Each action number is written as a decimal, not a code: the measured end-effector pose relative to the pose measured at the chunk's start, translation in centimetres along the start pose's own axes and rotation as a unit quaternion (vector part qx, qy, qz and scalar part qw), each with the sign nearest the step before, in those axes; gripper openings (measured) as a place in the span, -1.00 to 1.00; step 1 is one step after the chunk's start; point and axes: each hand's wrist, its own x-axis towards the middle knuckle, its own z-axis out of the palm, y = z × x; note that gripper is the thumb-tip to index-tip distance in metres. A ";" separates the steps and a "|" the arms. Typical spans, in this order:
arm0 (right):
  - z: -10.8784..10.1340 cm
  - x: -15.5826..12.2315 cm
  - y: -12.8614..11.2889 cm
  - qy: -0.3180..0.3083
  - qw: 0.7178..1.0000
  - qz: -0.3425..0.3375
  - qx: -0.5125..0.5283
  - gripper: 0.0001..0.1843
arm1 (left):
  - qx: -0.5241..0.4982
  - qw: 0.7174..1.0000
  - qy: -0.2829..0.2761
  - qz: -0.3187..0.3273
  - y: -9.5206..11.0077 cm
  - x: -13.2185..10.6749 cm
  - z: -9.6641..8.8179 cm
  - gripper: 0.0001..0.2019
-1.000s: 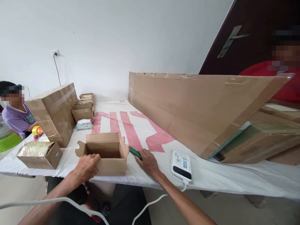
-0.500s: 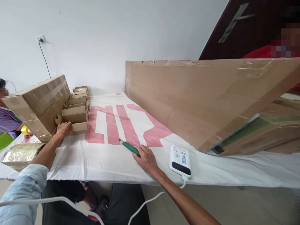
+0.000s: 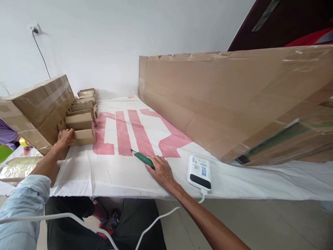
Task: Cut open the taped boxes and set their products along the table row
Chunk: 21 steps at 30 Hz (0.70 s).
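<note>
At the left of the table, my left hand point(image 3: 65, 138) has its bent fingers at the near left edge of a small open cardboard box point(image 3: 84, 136). The fingertips are partly hidden against the cardboard. This box stands first in a row of similar small boxes point(image 3: 82, 106), which runs back toward the wall. My right hand point(image 3: 161, 173) rests low on the white cloth near the table's front edge. It is closed around a green utility knife point(image 3: 143, 159), whose tip points to the left and away from me.
Large taped cartons point(image 3: 39, 107) stand behind the row at left. A long cardboard sheet point(image 3: 208, 93) slants upright across the right side. A white device point(image 3: 199, 170) with a cable point(image 3: 156, 220) lies right of my right hand. A taped packet point(image 3: 19, 166) lies at far left.
The view has shifted, so everything sits slightly higher in the picture. Both hands keep about the same places relative to the box and the cloth.
</note>
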 end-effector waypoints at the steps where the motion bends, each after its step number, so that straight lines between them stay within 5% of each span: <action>1: 0.0 0.0 0.0 0.000 1.000 -0.001 -0.001 -0.75 | -0.002 1.000 0.002 0.001 0.0 -0.3 -0.1 -0.54; 12: 0.5 -0.1 0.0 0.016 1.000 -0.024 -0.009 -0.77 | -0.071 0.995 0.064 0.001 2.6 -4.2 -0.7 -0.23; 16: 0.9 -0.3 0.4 0.029 0.999 -0.037 -0.015 -0.76 | -0.100 0.990 0.100 -0.003 5.6 -7.2 -0.2 -0.33; 21: 1.5 -0.7 1.1 0.052 0.996 -0.069 0.000 -0.75 | -0.136 0.983 0.097 0.078 10.6 -13.5 1.3 -0.40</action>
